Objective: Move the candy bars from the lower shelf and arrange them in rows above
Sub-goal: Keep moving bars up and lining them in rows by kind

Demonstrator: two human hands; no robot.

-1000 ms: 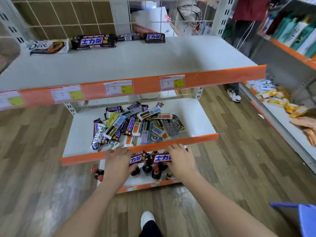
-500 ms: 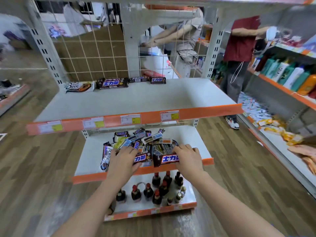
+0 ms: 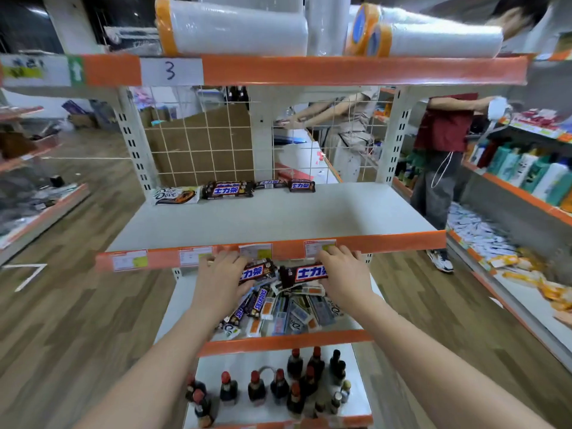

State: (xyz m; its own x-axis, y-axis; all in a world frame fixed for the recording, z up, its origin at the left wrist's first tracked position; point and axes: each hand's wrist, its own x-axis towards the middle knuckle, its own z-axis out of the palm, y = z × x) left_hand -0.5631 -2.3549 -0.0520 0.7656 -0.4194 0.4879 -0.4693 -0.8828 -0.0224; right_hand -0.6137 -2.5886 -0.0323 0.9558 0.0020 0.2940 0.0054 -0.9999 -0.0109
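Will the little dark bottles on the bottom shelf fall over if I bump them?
Probably. The dark bottles look tall and narrow, standing upright close together, so one tipping might knock its neighbours. They may be glass, so perhaps breakable, though I can't tell.

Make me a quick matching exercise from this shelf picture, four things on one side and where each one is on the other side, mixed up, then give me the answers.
Things:
1. Dove bar
2. plastic rolls
3. bottles
4. loose candy pile

Places:
A. bottom shelf
B. top shelf, above the label marked 3
C. back left of the middle shelf
D. lower shelf, just under the two hands

Pairs: 1-C, 2-B, 3-A, 4-D

The left hand and right hand each hold a Snickers bar up at the middle shelf's front edge.
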